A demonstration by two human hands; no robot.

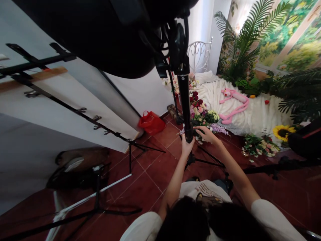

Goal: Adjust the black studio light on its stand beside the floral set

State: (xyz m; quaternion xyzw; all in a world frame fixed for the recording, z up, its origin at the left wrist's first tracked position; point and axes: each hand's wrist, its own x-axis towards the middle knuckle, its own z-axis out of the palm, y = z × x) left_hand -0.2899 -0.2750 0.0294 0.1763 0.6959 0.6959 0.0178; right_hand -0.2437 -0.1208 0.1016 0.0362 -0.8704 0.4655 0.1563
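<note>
A black light stand [184, 103] rises upright in front of me, carrying a large dark lamp head [100, 30] at its top. My left hand [187, 146] is wrapped around the stand's pole just below its thick collar [189, 133]. On the other side, my right hand [206, 134] is beside the collar, fingers stretched toward the pole and apart. Its fingertips are close to the collar; whether they touch it I cannot tell. The stand's legs [209, 162] spread over the floor below my hands.
A white backdrop board [82, 97] with clips hangs at left. A red bag [151, 123] sits on the tiled floor [140, 187]. To the right are flowers [200, 108], a pink plush toy [237, 97] on white fabric, a sunflower [283, 132] and palm leaves [250, 33].
</note>
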